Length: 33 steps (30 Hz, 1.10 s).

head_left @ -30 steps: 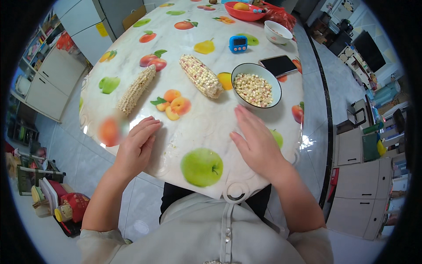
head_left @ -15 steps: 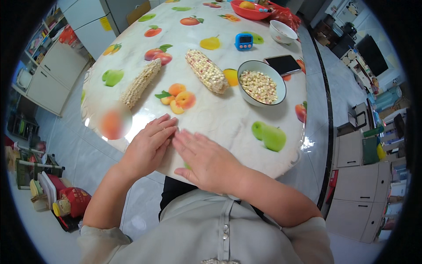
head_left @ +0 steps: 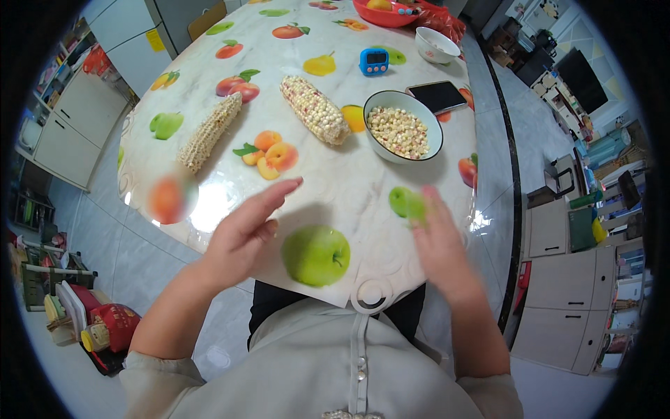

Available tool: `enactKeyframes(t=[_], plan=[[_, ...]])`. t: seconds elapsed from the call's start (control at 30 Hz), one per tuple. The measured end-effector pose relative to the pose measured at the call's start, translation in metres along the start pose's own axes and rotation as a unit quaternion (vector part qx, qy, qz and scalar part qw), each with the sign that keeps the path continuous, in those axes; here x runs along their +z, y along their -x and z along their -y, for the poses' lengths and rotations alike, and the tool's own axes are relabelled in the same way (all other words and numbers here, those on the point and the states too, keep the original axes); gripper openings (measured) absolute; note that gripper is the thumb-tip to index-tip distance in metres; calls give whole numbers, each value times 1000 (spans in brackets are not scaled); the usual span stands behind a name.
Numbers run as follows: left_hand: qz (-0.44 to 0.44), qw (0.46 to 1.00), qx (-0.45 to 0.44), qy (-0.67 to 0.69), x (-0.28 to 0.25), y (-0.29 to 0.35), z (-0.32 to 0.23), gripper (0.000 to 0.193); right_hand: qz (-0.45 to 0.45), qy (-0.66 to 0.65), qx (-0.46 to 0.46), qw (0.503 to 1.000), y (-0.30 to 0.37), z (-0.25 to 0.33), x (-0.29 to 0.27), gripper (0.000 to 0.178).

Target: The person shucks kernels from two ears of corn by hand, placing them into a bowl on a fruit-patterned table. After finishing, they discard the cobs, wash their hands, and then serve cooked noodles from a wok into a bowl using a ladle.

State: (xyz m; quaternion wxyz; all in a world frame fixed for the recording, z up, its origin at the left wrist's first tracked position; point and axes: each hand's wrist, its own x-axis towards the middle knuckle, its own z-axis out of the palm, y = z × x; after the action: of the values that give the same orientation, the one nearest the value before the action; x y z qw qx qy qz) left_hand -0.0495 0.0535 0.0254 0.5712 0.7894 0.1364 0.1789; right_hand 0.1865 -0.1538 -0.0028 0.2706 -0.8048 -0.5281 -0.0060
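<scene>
My left hand [head_left: 248, 227] hovers over the near edge of the table, fingers held out straight, with nothing in it. Off to the right, my right hand [head_left: 443, 244] is smeared by motion; its fingers look stretched out and no object shows in it. Beyond my left hand lies a stripped corn cob [head_left: 211, 133]. A corn cob still covered in pale and reddish kernels [head_left: 314, 109] rests at mid-table. Right of it, and nearest my right hand, stands a dark-rimmed bowl [head_left: 413, 103] holding loose corn kernels [head_left: 399, 133].
The tablecloth [head_left: 342, 185] is white with printed fruit. Behind the kernel bowl lie a phone [head_left: 436, 96] and a small blue digital device [head_left: 374, 61]. Farther back are a white bowl [head_left: 434, 47], a red basin [head_left: 366, 12] with fruit and a red plastic bag [head_left: 443, 24].
My hands, close together at the near edge before, have come apart. The right hand has swung right, toward the kernel bowl's side; the left has stayed near its place.
</scene>
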Motion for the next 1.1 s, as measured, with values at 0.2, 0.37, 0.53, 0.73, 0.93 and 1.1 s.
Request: enactKeyframes(t=[0.2, 0.37, 0.53, 0.73, 0.93, 1.1], plan=[[-121, 976, 18, 178, -3, -16, 10, 46, 65, -11, -180, 981, -22, 83, 48, 55], [-174, 971, -6, 164, -9, -20, 12, 40, 158, -187, -213, 946, -30, 130, 59, 49], [-194, 953, -22, 231, -53, 8, 33, 20, 131, -429, -64, 892, -40, 87, 50, 43], [-188, 886, -107, 411, -41, 38, -1, 13, 166, -210, -235, 934, -67, 89, 53, 42], [113, 811, -288, 497, -19, 92, 24, 17, 179, -39, -413, 892, -97, 99, 73, 52], [89, 679, -379, 622, 18, 101, 79, 35, 301, -102, -454, 832, -68, 96, 49, 53]])
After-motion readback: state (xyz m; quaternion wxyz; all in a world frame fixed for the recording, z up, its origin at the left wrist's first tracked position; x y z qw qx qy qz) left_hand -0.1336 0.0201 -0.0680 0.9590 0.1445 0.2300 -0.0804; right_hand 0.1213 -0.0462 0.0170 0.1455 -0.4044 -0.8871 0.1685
